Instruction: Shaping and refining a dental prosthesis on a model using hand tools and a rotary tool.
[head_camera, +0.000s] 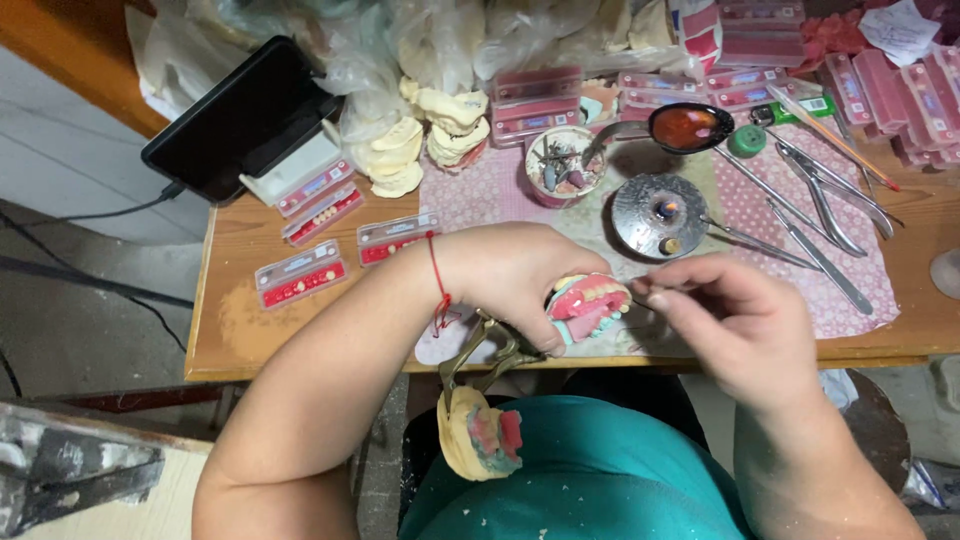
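Left hand (510, 280) grips a pink wax denture (588, 303) at the wooden table's (240, 330) front edge, fingers curled about it. A hinged metal frame (490, 355) hangs below with a plaster cast (478, 432). Right hand (735, 320) pinches a thin tool (640, 292), tip at the teeth. Small cup (563, 163) holds burs. Clear flat boxes (300, 275) hold rows of teeth.

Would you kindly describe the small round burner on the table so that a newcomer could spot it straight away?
Start at the wooden table and find the pink patterned cloth under the metal tools. At the cloth's left edge, just beyond the right hand, sits the burner. It is a flat grey metal disc with a tiny flame glowing at its centre, unlike the dark spoon of orange wax behind it.
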